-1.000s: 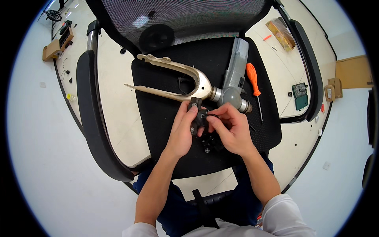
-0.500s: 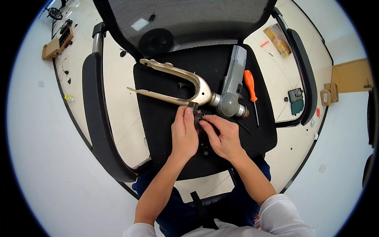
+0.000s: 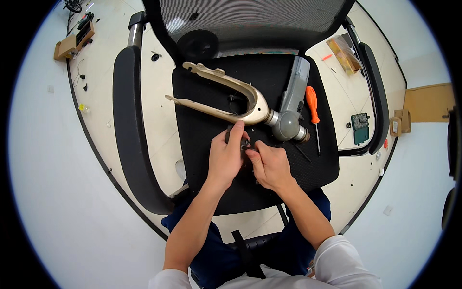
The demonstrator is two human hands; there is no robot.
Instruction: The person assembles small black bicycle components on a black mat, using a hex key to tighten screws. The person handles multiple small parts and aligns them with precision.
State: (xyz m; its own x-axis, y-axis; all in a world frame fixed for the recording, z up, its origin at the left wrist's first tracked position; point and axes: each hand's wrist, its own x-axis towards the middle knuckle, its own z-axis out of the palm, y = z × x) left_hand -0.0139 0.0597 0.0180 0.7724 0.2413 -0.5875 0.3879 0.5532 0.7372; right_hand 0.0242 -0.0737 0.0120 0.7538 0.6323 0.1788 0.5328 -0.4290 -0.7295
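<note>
Over the front of a black office chair seat (image 3: 308, 173), my left hand (image 3: 224, 161) is closed around a small black part (image 3: 244, 143), which its fingers largely cover. My right hand (image 3: 272, 166) meets it from the right, thumb and fingers pinched against the part's edge; what they grip there is hidden. Just beyond lies a cream bicycle fork (image 3: 258, 110), its prongs pointing left. Its steerer end joins a grey frame tube (image 3: 294, 84) with a rounded head (image 3: 287, 126). To the right rests an orange-handled screwdriver (image 3: 312, 103). A thin dark rod (image 3: 302, 152) lies near my right hand.
Armrests flank the seat on the left (image 3: 129, 130) and right (image 3: 374, 91); a mesh backrest (image 3: 255, 24) rises behind. On the floor are an opened green case (image 3: 360, 129), a yellowish box (image 3: 344, 54) and a cardboard box (image 3: 66, 48). Cartons (image 3: 402, 120) stand by the right wall.
The view has shifted slightly. My left thumb now lies over the black part, covering more of it, and my right hand has curled more tightly beside it. Fork and screwdriver stay on the seat.
</note>
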